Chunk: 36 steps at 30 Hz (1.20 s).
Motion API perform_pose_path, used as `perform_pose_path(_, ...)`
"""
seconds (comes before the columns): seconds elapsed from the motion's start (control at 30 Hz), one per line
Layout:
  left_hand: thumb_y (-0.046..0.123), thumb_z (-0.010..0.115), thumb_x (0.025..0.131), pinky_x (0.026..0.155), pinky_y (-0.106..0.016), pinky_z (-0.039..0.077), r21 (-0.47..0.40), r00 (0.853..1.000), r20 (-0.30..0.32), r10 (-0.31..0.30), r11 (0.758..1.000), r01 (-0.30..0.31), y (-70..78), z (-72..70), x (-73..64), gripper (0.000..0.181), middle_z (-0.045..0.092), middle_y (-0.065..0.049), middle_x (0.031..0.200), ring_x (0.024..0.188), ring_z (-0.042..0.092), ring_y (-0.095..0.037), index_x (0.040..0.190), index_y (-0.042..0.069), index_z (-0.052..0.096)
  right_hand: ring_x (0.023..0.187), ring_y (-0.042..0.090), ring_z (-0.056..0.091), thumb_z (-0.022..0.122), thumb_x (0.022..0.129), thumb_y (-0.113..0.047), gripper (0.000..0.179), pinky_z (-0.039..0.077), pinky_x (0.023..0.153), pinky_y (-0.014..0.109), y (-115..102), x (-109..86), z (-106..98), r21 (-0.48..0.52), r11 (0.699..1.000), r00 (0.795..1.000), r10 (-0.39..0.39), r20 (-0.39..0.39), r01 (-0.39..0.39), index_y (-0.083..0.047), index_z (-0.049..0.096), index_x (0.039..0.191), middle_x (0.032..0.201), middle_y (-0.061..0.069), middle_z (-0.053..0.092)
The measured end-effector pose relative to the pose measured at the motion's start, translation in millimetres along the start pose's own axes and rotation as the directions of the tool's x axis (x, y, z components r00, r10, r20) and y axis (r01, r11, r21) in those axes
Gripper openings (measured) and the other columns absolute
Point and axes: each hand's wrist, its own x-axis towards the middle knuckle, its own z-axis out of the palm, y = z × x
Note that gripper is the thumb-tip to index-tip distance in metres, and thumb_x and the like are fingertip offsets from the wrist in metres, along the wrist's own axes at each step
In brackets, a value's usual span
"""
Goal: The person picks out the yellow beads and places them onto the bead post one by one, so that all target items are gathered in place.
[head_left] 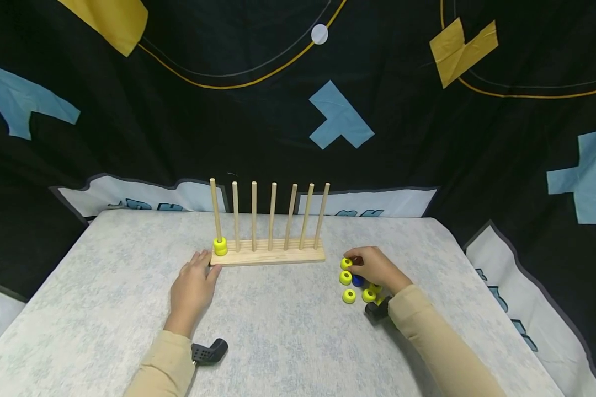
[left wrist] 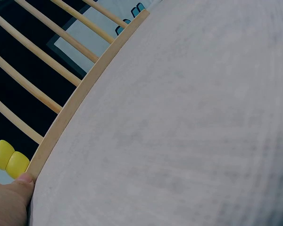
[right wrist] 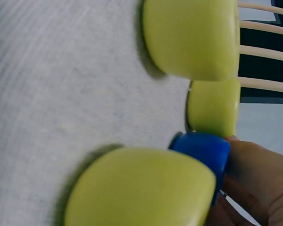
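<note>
A wooden rack with a row of upright pegs (head_left: 268,256) stands on the table. Two yellow beads (head_left: 221,246) are stacked at the foot of its leftmost peg. My left hand (head_left: 192,286) holds the rack's left end, its thumb (left wrist: 24,179) against the front corner. To the right of the rack, my right hand (head_left: 377,269) pinches a yellow bead (head_left: 346,263) between thumb and index finger. A blue bead (head_left: 357,280) lies under that hand, partly covered by it. Around it are several more yellow beads (head_left: 349,296), some partly hidden by the right wrist.
A pale, mottled cloth covers the table (head_left: 278,331). Behind it hangs a black curtain (head_left: 258,127) with blue and gold shapes. Each wrist wears a black camera, the left one (head_left: 209,351) low over the table and the right one (head_left: 377,310) near the beads.
</note>
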Motion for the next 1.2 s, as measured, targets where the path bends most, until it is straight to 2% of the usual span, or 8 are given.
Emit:
perform_pose_path(0.1, 0.031, 0.057, 0.102, 0.107, -0.068, 0.037, 0.005, 1.0, 0.004, -0.004, 1.0, 0.004, -0.2, 0.3, 0.0, 0.054, 0.044, -0.02, 0.152, 0.142, 0.038, -0.045, 0.145, -0.001, 0.047, 0.103, 0.018, 0.067, 0.07, 0.094, -0.019, 0.036, 0.057, 0.094, 0.04, -1.1, 0.2, -0.1, -0.008, 1.0, 1.0, -0.001, -0.01, 0.0, -0.008, 0.067, 0.128, 0.119, 0.007, 0.071)
perform_pose_path(0.23, 0.031, 0.057, 0.102, 0.106, -0.068, 0.038, 0.005, 1.0, -0.005, 0.001, 1.0, -0.001, -0.3, 0.0, -0.7, 0.054, 0.045, -0.02, 0.152, 0.141, 0.039, -0.046, 0.144, -0.001, 0.048, 0.1, 0.016, 0.066, 0.072, 0.093, -0.024, 0.037, 0.057, 0.091, 0.039, -3.6, -0.9, -1.5, 0.016, 1.0, 0.998, -0.01, -0.061, 0.011, -0.009, 0.067, 0.127, 0.117, 0.005, 0.071)
perform_pose_path(0.37, 0.03, 0.058, 0.101, 0.105, -0.069, 0.039, 0.006, 1.0, -0.019, 0.012, 1.0, -0.012, -0.8, -0.3, -0.6, 0.054, 0.046, -0.021, 0.151, 0.14, 0.041, -0.047, 0.144, -0.002, 0.048, 0.103, 0.019, 0.066, 0.072, 0.093, -0.024, 0.038, 0.057, 0.091, 0.039, -9.7, -3.3, -3.8, 0.044, 0.997, 0.991, -0.058, -0.12, 0.063, -0.009, 0.067, 0.128, 0.12, 0.006, 0.07)
perform_pose_path(0.57, 0.03, 0.058, 0.101, 0.105, -0.069, 0.039, 0.009, 1.0, -0.02, 0.009, 1.0, -0.009, -0.4, -0.7, -0.9, 0.054, 0.046, -0.022, 0.15, 0.14, 0.041, -0.047, 0.143, -0.002, 0.048, 0.102, 0.019, 0.066, 0.075, 0.09, -0.023, 0.039, 0.058, 0.09, 0.037, -30.7, -8.3, -4.0, 0.105, 0.985, 0.976, -0.114, -0.188, 0.136, -0.008, 0.068, 0.125, 0.117, 0.005, 0.071)
perform_pose_path(0.9, 0.03, 0.058, 0.101, 0.105, -0.069, 0.038, 0.002, 1.0, -0.013, 0.0, 1.0, 0.0, 0.7, -1.2, -2.0, 0.054, 0.045, -0.021, 0.151, 0.14, 0.04, -0.047, 0.144, -0.002, 0.048, 0.095, 0.014, 0.068, 0.077, 0.088, -0.017, 0.035, 0.059, 0.088, 0.029, -68.1, -14.1, -0.3, 0.216, 0.942, 0.952, -0.209, -0.223, 0.258, -0.006, 0.071, 0.12, 0.115, 0.005, 0.073)
perform_pose_path(1.2, 0.03, 0.058, 0.101, 0.105, -0.07, 0.039, 0.0, 1.0, -0.014, 0.002, 1.0, -0.002, -0.5, 0.2, -1.3, 0.054, 0.045, -0.021, 0.152, 0.141, 0.04, -0.047, 0.144, -0.002, 0.048, 0.094, 0.012, 0.067, 0.077, 0.088, -0.019, 0.033, 0.059, 0.09, 0.028, -100.3, -11.9, -1.1, 0.196, 0.919, 0.924, -0.288, -0.253, 0.341, -0.009, 0.071, 0.119, 0.116, 0.001, 0.072)
